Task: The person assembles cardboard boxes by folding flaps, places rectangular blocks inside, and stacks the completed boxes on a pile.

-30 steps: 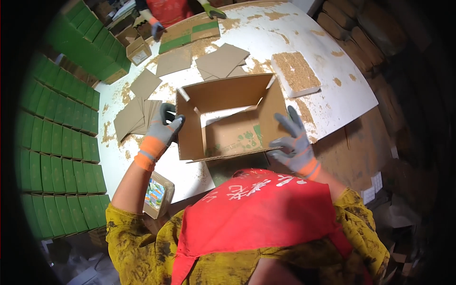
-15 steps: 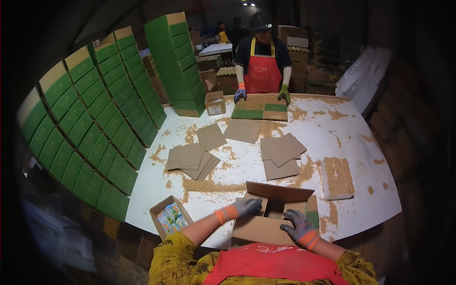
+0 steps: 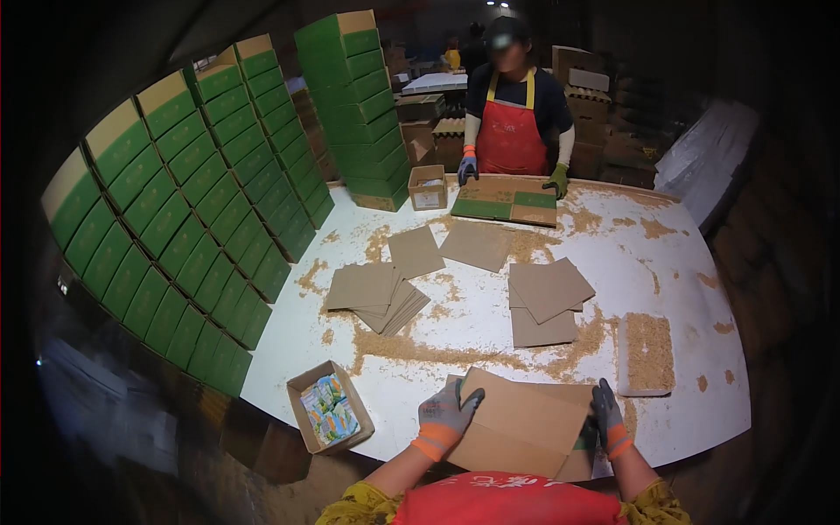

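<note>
Right in front of me on the near table edge stands a brown cardboard box [image 3: 521, 424] with some green on its right side. Its large top flaps lie over the opening, so the inside is hidden. My left hand [image 3: 446, 409], gloved in grey and orange, grips the box at its upper left edge, thumb along the flap. At the right side, my right hand [image 3: 610, 418] rests with fingers stretched out against the box edge. To the left is a small open carton [image 3: 306, 382] holding several colourful packets [image 3: 332, 407].
Several cardboard sheets [image 3: 551, 289] lie in loose piles mid-table amid brown crumbs. A crumb-covered block [image 3: 647, 354] sits at the right. Stacked green boxes [image 3: 179, 227] line the left. Opposite, a co-worker [image 3: 507, 122] holds a flat green-and-brown carton [image 3: 503, 203]; a small box [image 3: 427, 186] stands nearby.
The box's raised far flap has come down and its opening is covered. My hands have moved apart, from the top of the box to its left and right sides.
</note>
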The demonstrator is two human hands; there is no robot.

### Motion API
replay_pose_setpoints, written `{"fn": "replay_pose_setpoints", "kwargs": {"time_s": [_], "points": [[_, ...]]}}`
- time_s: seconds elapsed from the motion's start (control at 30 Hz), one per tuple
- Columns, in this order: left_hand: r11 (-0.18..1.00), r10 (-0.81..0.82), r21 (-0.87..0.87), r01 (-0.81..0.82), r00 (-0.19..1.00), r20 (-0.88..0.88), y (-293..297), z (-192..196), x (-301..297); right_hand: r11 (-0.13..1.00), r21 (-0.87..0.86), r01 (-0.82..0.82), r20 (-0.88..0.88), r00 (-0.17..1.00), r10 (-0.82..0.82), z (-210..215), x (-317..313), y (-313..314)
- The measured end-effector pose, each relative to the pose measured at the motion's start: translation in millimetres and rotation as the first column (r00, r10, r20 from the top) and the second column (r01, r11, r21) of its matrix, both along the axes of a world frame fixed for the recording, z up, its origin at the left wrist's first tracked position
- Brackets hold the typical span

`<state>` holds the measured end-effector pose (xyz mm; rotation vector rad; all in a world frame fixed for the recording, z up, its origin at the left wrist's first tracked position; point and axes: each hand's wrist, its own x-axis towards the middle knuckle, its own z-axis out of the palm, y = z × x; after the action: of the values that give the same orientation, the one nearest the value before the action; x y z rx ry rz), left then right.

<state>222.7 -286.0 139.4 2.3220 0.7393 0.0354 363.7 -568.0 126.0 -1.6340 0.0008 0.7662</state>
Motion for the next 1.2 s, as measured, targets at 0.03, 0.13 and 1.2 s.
{"fn": "replay_pose_setpoints", "kwargs": {"time_s": [0.03,0.13,1.2], "points": [[1.000,-0.019,-0.002,0.019,1.000,-0.018,4,7,5,0.950,-0.119,0.289,-0.398,0.863,-0.312,2,6,-1],[0.965,-0.236,0.240,0.101,0.731,0.641,-6,8,20,0.899,0.434,0.054,-0.232,0.971,0.054,-21,32,-24],[0.751,0.364,-0.588,-0.300,0.931,-0.010,74,-124,39,0.469,-0.402,0.786,0.852,0.509,-0.123,-279,-83,-316]]}}
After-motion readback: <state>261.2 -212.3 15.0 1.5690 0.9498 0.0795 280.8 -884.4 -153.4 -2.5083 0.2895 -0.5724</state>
